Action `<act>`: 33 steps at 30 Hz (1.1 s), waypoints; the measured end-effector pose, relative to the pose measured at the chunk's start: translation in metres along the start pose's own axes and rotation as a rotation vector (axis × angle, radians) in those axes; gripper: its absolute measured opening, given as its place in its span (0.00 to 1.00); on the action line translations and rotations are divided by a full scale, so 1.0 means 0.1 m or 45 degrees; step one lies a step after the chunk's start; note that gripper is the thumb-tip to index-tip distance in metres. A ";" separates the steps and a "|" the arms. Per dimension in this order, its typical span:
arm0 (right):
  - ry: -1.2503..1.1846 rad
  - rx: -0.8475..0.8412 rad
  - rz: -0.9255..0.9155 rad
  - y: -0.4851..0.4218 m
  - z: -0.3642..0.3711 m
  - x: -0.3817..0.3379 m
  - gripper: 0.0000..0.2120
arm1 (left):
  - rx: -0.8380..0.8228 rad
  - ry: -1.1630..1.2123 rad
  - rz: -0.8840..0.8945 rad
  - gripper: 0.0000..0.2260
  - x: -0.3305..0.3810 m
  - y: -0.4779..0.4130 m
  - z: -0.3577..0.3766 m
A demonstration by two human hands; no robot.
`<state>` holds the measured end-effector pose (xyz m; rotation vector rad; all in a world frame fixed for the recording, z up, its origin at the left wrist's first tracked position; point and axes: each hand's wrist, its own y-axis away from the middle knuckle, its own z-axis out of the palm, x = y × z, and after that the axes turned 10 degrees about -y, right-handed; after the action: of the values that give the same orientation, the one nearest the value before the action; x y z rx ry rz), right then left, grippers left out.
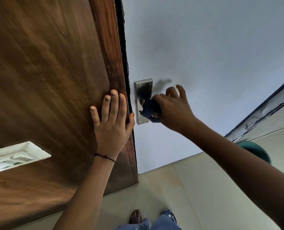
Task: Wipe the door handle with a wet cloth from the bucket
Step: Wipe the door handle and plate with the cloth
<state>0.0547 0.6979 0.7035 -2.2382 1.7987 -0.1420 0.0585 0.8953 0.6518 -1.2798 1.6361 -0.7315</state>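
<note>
A steel handle plate [142,87] with two screws at its top is fixed to the pale blue-white door [204,47]. The handle itself is wrapped in a dark blue cloth [150,108]. My right hand [172,108] is closed over that cloth on the handle, with two fingers lifted. My left hand [112,117] lies flat with fingers spread on the brown wooden panel [46,72] beside the door's edge, thumb at the dark gap. A green bucket [257,150] stands on the floor at the right, partly behind my right arm.
A white switch plate [16,156] sits in the wooden panel at lower left. Pale floor tiles [179,188] lie below. A sandalled foot [136,216] and jeans show at the bottom. A damaged skirting strip [262,117] runs along the right.
</note>
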 end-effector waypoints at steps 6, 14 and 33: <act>-0.061 -0.168 0.068 -0.01 -0.19 0.36 0.17 | -0.003 0.007 -0.009 0.39 0.02 -0.01 0.00; -0.262 -0.156 0.176 0.03 -0.17 0.67 0.18 | -0.004 0.021 -0.021 0.39 0.02 -0.02 0.00; -2.476 0.379 0.687 0.44 0.63 0.42 0.13 | -0.027 -0.004 0.005 0.38 0.03 -0.01 -0.01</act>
<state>0.0374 0.6577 0.6276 -0.6453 0.8629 1.2436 0.0577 0.8921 0.6526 -1.2917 1.6480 -0.7110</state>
